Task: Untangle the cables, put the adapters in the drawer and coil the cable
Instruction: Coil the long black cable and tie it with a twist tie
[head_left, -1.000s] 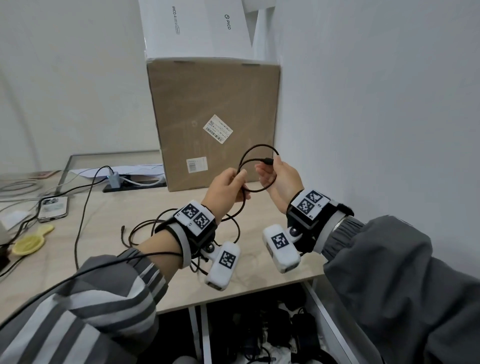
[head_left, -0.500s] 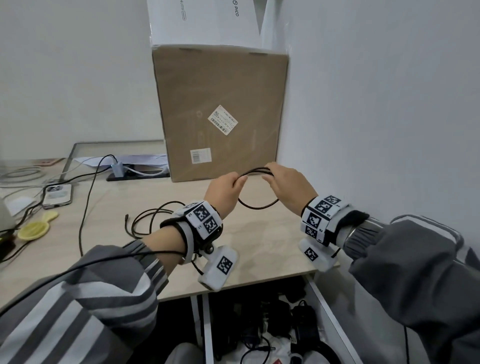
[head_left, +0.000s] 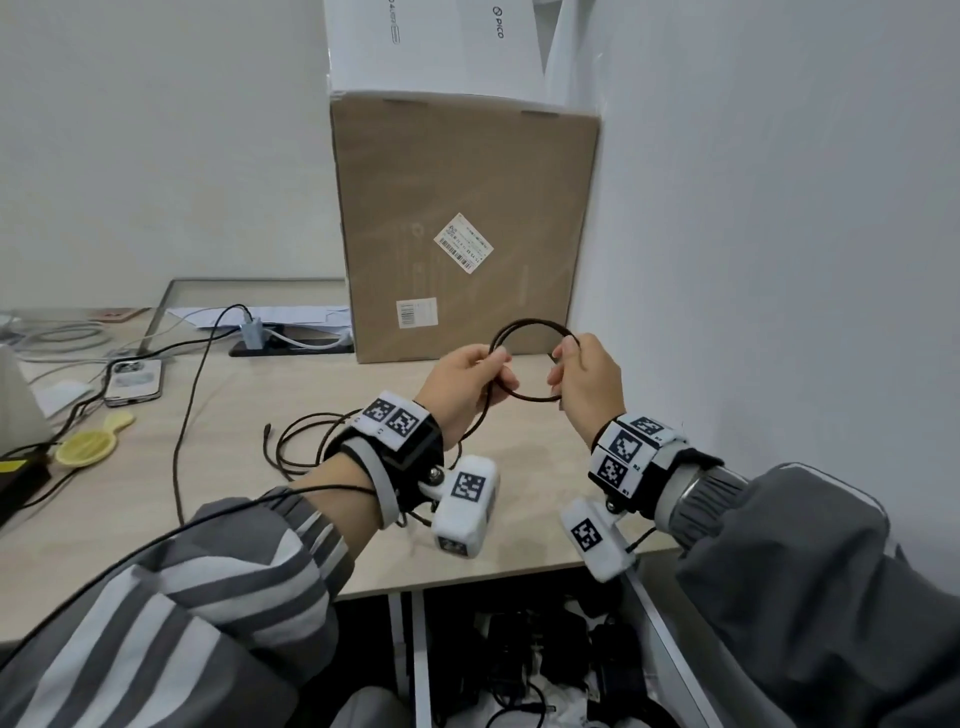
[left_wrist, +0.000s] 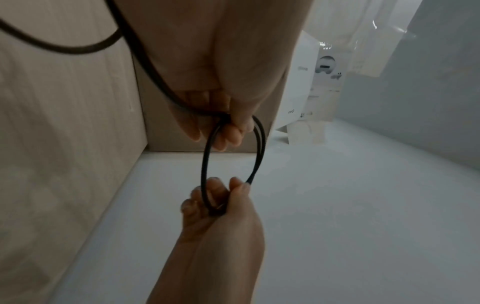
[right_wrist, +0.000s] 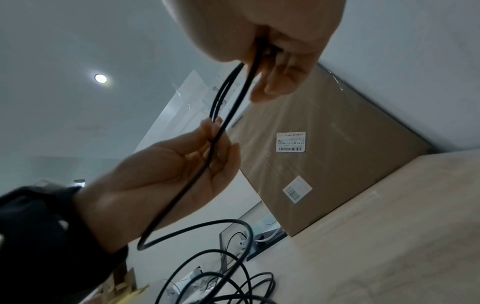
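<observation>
- The step in hand looks like the last one, coiling: a black cable (head_left: 527, 364) is held up as a small ring between both hands, above the desk (head_left: 218, 467) near its back right corner, in front of the cardboard box (head_left: 462, 218).
- The left hand (head_left: 462, 387) has its grip clenched on the ring's left side, thumb and fingers pinching the stacked turns; the right hand (head_left: 584, 382) pinches the right side the same way.
- About two turns show along the ring's top arc.
- The ring stands roughly upright, its open face toward the person and the box; it runs slightly wider from left to right than top to bottom.
- From the left grip the uncoiled remainder hangs down to loose loops (head_left: 306, 447) lying on the desk behind the left wrist.
- Next, I judge, one hand must hold the turns while the other draws up slack and lays another loop of matching size.
- Dark items that may be adapters lie in the drawer (head_left: 665, 644) below the front edge.
</observation>
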